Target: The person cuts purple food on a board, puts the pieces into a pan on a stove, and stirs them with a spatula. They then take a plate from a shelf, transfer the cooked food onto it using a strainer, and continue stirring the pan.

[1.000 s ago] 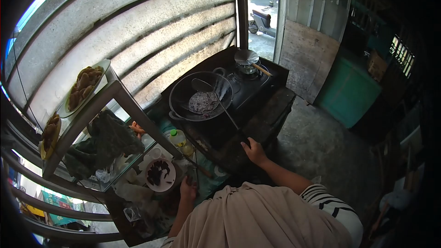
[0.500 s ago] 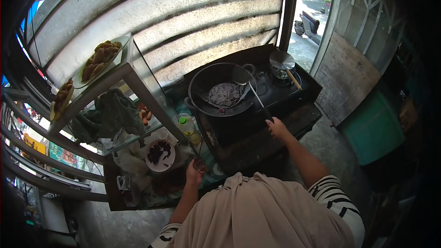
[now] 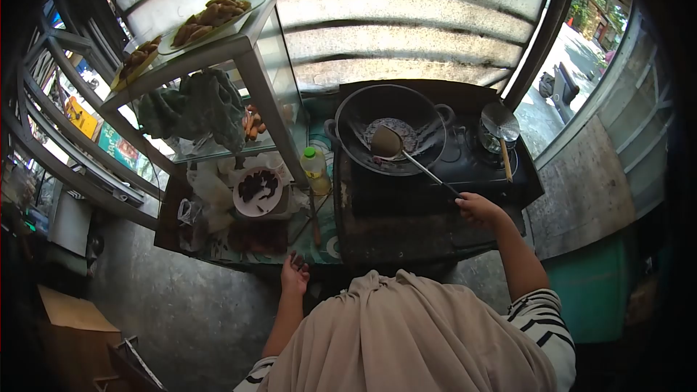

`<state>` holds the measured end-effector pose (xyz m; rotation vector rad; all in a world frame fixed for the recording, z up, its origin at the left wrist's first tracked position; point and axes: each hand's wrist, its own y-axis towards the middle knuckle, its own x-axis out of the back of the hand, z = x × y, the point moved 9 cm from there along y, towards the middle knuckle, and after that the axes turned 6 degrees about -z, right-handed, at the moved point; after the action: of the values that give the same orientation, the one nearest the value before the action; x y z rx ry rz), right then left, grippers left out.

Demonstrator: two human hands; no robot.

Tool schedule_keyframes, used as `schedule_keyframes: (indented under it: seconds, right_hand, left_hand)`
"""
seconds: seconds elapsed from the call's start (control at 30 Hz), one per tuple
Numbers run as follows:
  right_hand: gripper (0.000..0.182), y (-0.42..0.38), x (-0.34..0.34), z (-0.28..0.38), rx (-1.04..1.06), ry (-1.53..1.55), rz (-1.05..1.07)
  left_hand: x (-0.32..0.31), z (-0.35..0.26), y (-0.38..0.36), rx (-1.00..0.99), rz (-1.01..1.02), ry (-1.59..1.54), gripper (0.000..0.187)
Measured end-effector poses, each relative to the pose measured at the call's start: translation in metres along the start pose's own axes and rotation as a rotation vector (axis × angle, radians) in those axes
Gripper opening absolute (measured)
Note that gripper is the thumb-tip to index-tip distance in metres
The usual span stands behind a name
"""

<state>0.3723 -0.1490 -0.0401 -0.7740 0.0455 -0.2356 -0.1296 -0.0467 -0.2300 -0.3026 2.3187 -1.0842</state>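
My right hand (image 3: 476, 207) grips the dark end of a long-handled wok spatula (image 3: 386, 143). Its broad blade is over the middle of a large black wok (image 3: 351, 110), covering part of the bubbling, foamy oil (image 3: 406, 131) there. My left hand (image 3: 295, 274) hangs in front of the counter edge, fingers loosely curled and apart, with dark smears on the fingertips and nothing held. On the counter beyond it is a pinkish-white bowl (image 3: 271, 207) with dark pieces inside. A green-capped bottle (image 3: 314, 167) of yellowish liquid stands between bowl and wok.
The wok sits on a black stove (image 3: 465, 167); a round strainer (image 3: 500, 122) with a wooden handle rests on the right burner. At left, a glass display case (image 3: 255, 51) carries plates of fried food (image 3: 210, 18). Plastic bags (image 3: 214, 185) lie on the counter.
The spatula blade has moved from the wok's far right wall to its middle, over the oil. My left hand has drawn back off the counter edge. The whole view has shifted.
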Motion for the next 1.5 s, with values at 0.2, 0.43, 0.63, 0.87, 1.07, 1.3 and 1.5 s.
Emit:
schedule_keyframes:
  seconds: [0.2, 0.43, 0.63, 0.87, 1.07, 1.3, 1.5]
  right_hand:
    - [0.023, 0.021, 0.038, 0.014, 0.179, -0.248, -0.19]
    - [0.026, -0.013, 0.039, 0.05, 0.371, -0.509, -0.242]
    - [0.031, -0.016, 0.027, 0.048, 0.437, -0.725, -0.285]
    - [0.029, -0.009, 0.007, 0.058, 0.569, -0.945, -0.463]
    - [0.028, -0.001, 0.011, 0.063, 0.544, -1.003, -0.56]
    - [0.029, 0.003, 0.019, 0.071, 0.501, -1.049, -0.6]
    - [0.028, -0.002, -0.002, 0.082, 0.531, -1.067, -0.583]
  left_hand:
    - [0.025, -0.001, -0.008, -0.022, -0.084, -0.029, 0.025]
    - [-0.014, -0.012, -0.016, -0.091, -0.014, -0.046, 0.027]
    - [-0.034, 0.001, -0.016, -0.061, 0.006, 0.011, 0.024]
    - [-0.056, 0.008, -0.01, -0.03, 0.036, 0.05, 0.026]
    - [-0.072, 0.004, -0.013, -0.041, 0.055, 0.056, 0.026]
    - [-0.043, -0.002, -0.018, -0.06, 0.001, 0.012, 0.026]
    - [-0.007, -0.004, -0.017, -0.083, -0.071, -0.006, 0.022]
